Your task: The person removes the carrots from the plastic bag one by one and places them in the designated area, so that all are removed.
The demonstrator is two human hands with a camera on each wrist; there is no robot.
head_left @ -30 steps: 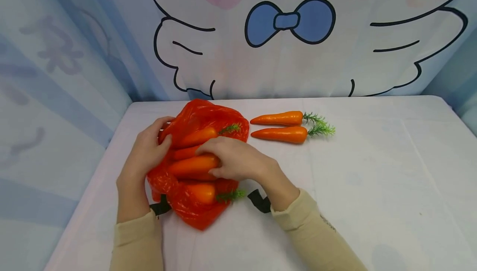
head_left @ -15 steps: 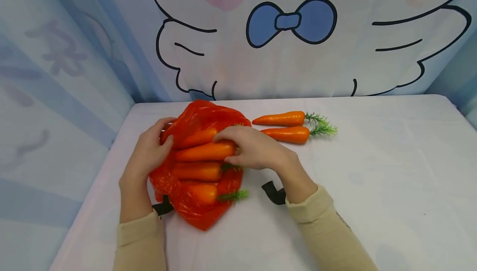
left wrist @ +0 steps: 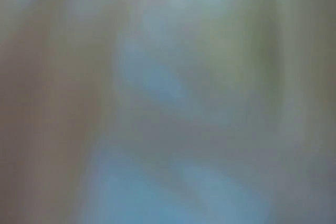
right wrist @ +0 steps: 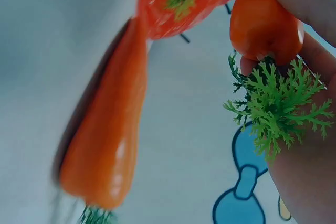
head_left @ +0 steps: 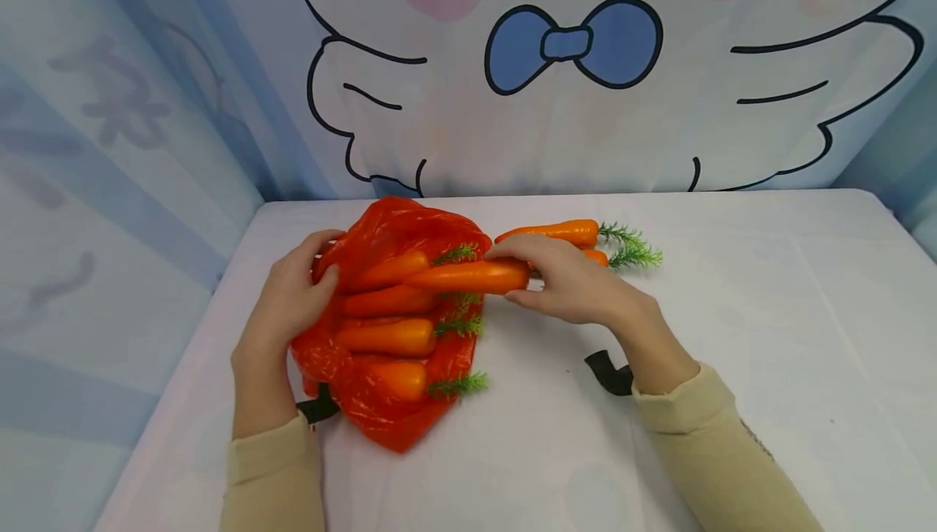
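Note:
A carrot with a leafy green top (head_left: 476, 277) is pinched near its thick end by my right hand (head_left: 578, 281); in the right wrist view the green leaves (right wrist: 273, 103) hang by the palm. Its tip lies over the red plastic bag (head_left: 395, 430), spread open on the left of the table. Several more carrots lie on or in the bag, such as one in the middle (head_left: 388, 337). My left hand (head_left: 293, 292) grips the bag's left edge, some fingers hidden by the plastic. The left wrist view is too blurred to read.
Two carrots lie on the white-covered table (head_left: 747, 312) right of the bag: a far one (head_left: 560, 231) and a nearer one (head_left: 596, 257) partly behind my right hand. A cloth backdrop (head_left: 571, 141) with a cartoon figure rises behind the table's far edge.
My right hand has taken hold of a carrot among those in the bag and drawn it right and away from me, toward the two on the table. My left hand stays on the bag.

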